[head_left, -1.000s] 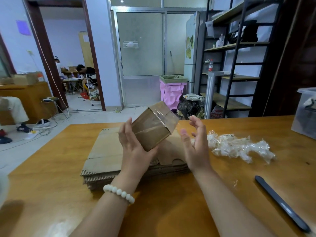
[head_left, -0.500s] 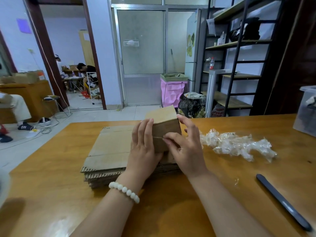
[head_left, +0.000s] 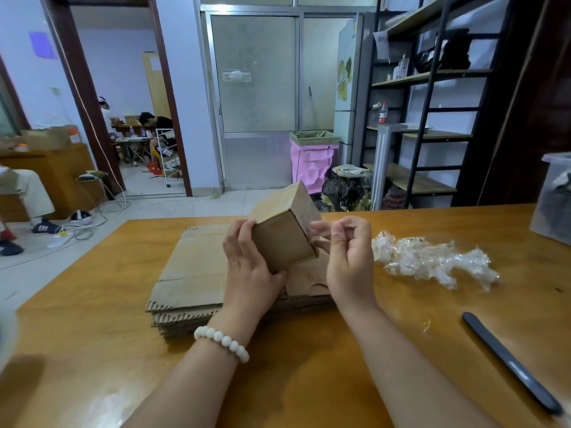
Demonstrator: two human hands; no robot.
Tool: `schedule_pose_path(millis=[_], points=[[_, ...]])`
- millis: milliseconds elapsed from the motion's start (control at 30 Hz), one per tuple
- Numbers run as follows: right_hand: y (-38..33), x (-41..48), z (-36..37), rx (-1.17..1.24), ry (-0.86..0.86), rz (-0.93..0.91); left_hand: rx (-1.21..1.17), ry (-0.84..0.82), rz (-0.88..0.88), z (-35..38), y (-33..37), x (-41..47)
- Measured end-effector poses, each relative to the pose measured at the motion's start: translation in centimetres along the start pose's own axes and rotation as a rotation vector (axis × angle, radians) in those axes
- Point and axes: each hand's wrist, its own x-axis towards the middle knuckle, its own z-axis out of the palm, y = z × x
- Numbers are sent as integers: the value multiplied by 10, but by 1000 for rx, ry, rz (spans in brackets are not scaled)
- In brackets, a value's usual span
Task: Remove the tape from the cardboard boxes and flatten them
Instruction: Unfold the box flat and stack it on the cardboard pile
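A small brown cardboard box (head_left: 285, 230) is held tilted above a stack of flattened cardboard (head_left: 191, 273) on the wooden table (head_left: 92, 335). My left hand (head_left: 250, 270), with a white bead bracelet at the wrist, grips the box from its left and underside. My right hand (head_left: 347, 257) sits at the box's right face, thumb and fingers pinched on a strip of clear tape (head_left: 319, 231) that runs back to the box. A crumpled heap of removed clear tape (head_left: 429, 257) lies to the right.
A dark flat tool (head_left: 509, 362) lies on the table at the lower right. A translucent plastic bin (head_left: 553, 199) stands at the right edge. Beyond the table are a pink-lined bin (head_left: 312, 159), black metal shelves (head_left: 432, 118), and people in the room at the left.
The box has been turned and lifted slightly in my left hand. My right hand went from open beside the box to its face, and now pinches a strip of tape away from it.
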Motion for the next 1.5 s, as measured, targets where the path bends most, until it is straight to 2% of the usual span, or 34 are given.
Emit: schedule_pose_path(millis=[167, 267, 400, 600, 800, 900, 1067, 1133, 1200, 1233, 1333, 1400, 1500], points=[[-9, 6, -2, 204, -43, 314, 124, -59, -79, -2, 1, 0], [-14, 6, 1, 360, -139, 498, 84, -38, -123, -2, 4, 1], [-17, 3, 8, 517, -200, 669, 12, -13, -7, 1, 2, 0], [-14, 7, 4, 579, -191, 722, -24, -42, 22, 0, 1, 2], [-14, 8, 3, 634, -178, 742, -23, -32, -33, 2, 0, 1], [-10, 8, 0, 537, -169, 739, -26, -110, -62, 4, -4, -2], [-8, 4, 1, 418, -284, 768, -100, -178, -79, -1, 1, -3], [-4, 4, 3, 339, -251, 797, -89, -192, -94, -2, 3, -2], [4, 6, 2, 173, -144, 759, -46, -246, -106, -3, 5, -2], [7, 6, -1, 36, -93, 683, -21, -272, -105, -3, 5, -1], [4, 6, -7, -245, -21, 317, 17, -314, -97, -4, 5, 1], [2, 7, -9, -331, -121, 138, 14, -305, -45, -4, 6, 1], [6, 6, -8, -435, -305, 9, 10, -198, 79, -2, 2, -1]])
